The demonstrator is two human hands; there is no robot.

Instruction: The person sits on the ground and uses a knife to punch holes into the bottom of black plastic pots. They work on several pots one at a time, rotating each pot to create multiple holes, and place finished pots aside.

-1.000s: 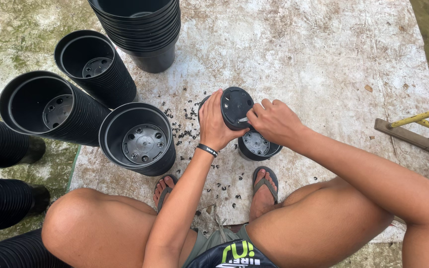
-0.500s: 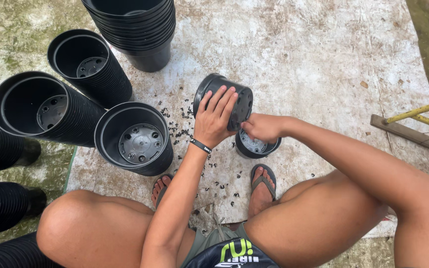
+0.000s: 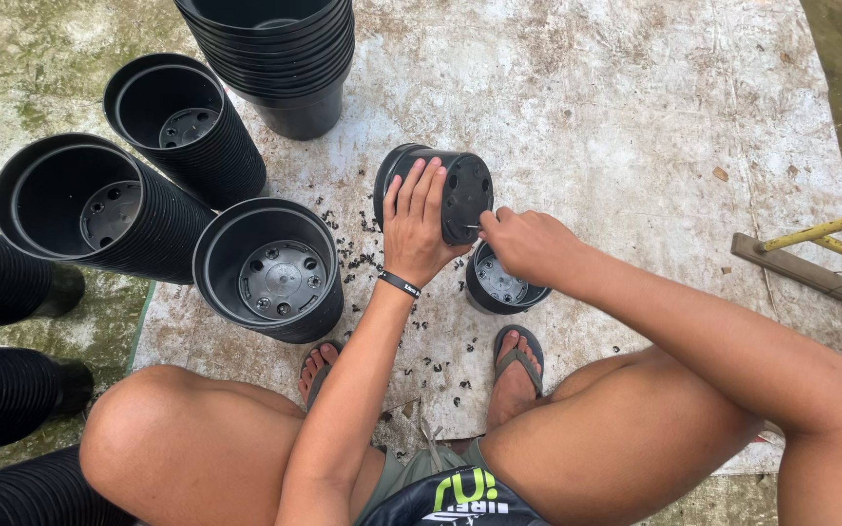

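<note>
My left hand (image 3: 419,229) grips a small black plastic pot (image 3: 462,190), which lies tilted on its side with its holed base facing right. My right hand (image 3: 530,245) is closed around a thin pointed tool (image 3: 473,227) whose tip touches the pot's base. Just below both hands a second small black pot (image 3: 499,284) stands upright on the white sheet (image 3: 616,117). My knees and sandalled feet frame the spot.
Stacks of larger black pots stand at the left (image 3: 270,268), (image 3: 90,209), (image 3: 182,122) and at the top (image 3: 280,54). More stacks lie along the left edge (image 3: 2,282). Black plastic bits (image 3: 353,258) litter the sheet. A yellow metal frame (image 3: 821,234) is at the right.
The pot has turned from base-up to lying on its side. My left hand now spreads across its wall, and my right hand has brought the tool's tip to the base.
</note>
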